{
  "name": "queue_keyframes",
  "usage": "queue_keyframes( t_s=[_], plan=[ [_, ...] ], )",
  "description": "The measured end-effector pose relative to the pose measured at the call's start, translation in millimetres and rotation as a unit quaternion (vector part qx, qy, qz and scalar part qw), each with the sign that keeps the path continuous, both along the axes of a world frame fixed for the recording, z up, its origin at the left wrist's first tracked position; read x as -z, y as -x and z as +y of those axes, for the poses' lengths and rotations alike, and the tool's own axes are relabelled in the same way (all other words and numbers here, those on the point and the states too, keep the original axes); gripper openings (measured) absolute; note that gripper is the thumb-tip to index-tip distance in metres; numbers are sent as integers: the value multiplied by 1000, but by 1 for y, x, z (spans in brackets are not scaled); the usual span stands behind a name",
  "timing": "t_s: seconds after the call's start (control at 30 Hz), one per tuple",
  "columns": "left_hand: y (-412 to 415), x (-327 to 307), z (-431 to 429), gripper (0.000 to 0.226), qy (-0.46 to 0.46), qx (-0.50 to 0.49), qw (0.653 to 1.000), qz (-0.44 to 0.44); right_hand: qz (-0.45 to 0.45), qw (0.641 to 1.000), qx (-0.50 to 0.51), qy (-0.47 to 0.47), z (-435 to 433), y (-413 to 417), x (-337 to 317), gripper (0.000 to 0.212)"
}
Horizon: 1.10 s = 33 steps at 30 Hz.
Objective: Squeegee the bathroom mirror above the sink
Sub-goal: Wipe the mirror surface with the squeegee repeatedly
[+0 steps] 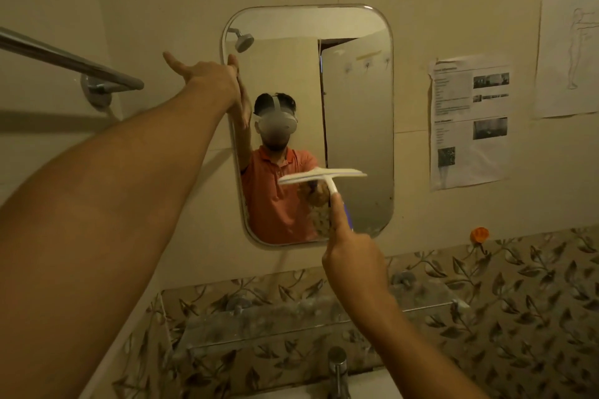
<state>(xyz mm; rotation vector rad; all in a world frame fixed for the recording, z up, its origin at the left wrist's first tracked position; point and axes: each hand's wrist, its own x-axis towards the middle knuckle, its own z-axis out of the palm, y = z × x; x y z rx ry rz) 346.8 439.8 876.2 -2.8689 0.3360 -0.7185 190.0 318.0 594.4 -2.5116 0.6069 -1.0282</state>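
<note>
The mirror (356, 100) hangs on the wall, above a glass shelf (291, 317) and a tap (337, 366). The person stretches the left hand (210, 74) up to the left rim of the mirror. Its fingers are straight and lie flat against the rim, and the thumb sticks out to the side. The right hand (353, 256) grips the squeegee (321, 175) by its handle, fingers curled round it, with the forefinger laid straight along the handle. The white blade is nearly level, in the lower middle of the mirror, and it seems to touch the glass, though I cannot tell for sure. A towel bar (64, 58) is on the left wall, and printed papers (470, 120) are stuck to the right of the mirror.
</note>
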Motion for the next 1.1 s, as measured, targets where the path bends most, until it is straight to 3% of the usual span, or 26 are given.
queue_keyframes(
  t_s=[0.3, 0.63, 0.93, 1.1],
  plan=[
    [-2, 2, 0, 137, 5, 14, 1000, -12, 175, 977, 4, -119, 4, 17, 110, 82],
    [5, -6, -4, 139, -7, 21, 1000, -10, 69, 994, 27, -81, -17, 23, 52, 75],
    [5, 1, 3, 136, -11, 8, 1000, -6, 138, 986, 19, -96, -26, 32, 75, 69],
    [2, 0, 2, 135, -9, 8, 1000, -10, 91, 991, 7, -98, -44, 38, 63, 74]
  ],
)
